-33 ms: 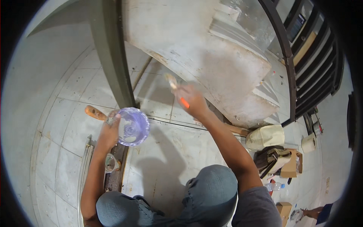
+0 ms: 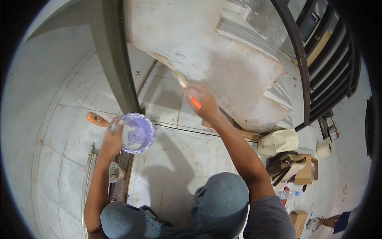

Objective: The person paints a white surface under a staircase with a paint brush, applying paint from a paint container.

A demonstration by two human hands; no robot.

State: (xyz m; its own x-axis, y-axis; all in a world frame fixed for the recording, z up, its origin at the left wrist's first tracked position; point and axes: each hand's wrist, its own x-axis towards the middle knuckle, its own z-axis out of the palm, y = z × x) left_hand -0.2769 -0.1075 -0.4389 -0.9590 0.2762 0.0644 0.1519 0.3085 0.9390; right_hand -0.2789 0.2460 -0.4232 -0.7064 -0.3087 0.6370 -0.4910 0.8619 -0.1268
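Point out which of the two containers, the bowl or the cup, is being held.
The purple bowl, gripped at its left rim by the left hand. The smaller clear cup is in neither hand; it sits beside the left forearm.

Right hand [image 2: 202, 99] slightly higher near frame centre; orange-handled, pale-bristled paintbrush [image 2: 182, 82] raised with it, tip now closer to lower edge of big stained whitish slab [image 2: 191, 40], upper centre. Whole view slid slightly left.
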